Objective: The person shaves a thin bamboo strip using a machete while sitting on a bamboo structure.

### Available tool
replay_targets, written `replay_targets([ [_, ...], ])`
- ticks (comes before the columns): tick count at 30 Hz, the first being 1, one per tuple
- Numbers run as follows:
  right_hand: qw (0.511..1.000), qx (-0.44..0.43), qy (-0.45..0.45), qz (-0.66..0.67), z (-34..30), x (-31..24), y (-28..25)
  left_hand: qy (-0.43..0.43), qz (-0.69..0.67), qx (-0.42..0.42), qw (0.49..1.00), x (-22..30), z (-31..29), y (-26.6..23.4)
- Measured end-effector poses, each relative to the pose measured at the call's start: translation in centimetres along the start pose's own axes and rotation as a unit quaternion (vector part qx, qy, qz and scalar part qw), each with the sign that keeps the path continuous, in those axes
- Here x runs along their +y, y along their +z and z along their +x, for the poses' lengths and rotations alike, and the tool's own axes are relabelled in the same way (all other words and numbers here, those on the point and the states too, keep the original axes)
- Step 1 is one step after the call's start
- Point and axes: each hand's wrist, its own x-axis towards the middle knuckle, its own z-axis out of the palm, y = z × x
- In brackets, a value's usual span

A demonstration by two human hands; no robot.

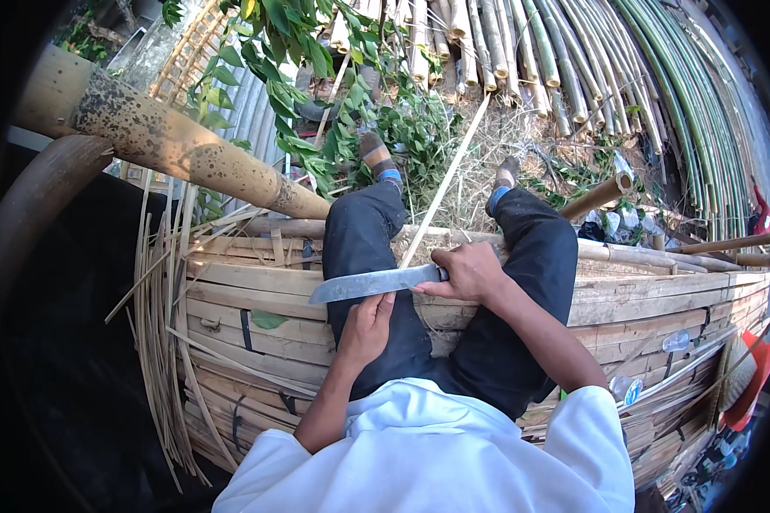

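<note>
My right hand (468, 272) is closed round the handle of a large machete (364, 285). Its broad grey blade lies crosswise above my thighs, with the tip to the left. A long pale bamboo strip (447, 181) slants from the far ground down to the blade. Just below the blade, my left hand (368, 329) is closed with thumb and fingers at the near end of the strip. The blade and fingers hide that end. Both hands are close together, over my dark trousers.
I sit on stacked split bamboo (257, 303). Thin strips (167, 342) hang at the left, below a thick bamboo pole (180, 141). Leafy branches (291, 77) and many bamboo poles (565, 60) lie ahead. Plastic bottles (626, 390) and an orange-and-straw hat (749, 380) are at the right.
</note>
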Motion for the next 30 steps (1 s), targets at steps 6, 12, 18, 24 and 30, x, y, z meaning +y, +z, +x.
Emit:
replay_targets([
  [6, 0.995, 0.047, 0.054, -0.063, 0.6, 2.8, -1.5, -0.014, -0.014, -0.003, 1.000, 0.0, -0.2, -0.8],
  [12, 0.947, 0.091, 0.308, 0.012, 2.3, 9.5, -4.9, -0.035, -0.059, -0.045, 0.997, -0.7, -2.7, -0.5],
  [18, 0.980, 0.035, 0.194, 0.018, 2.0, 6.3, -4.3, -0.120, -0.239, -0.046, 0.963, -2.2, -3.5, 1.0],
  [24, 0.999, -0.028, 0.016, 0.029, 0.3, 0.5, -1.1, -0.087, -0.166, -0.043, 0.981, -2.5, -3.1, 0.1],
  [30, 0.993, 0.036, 0.109, -0.005, 1.3, 5.9, -2.7, -0.078, -0.139, -0.057, 0.986, -2.5, -4.2, -1.2],
])
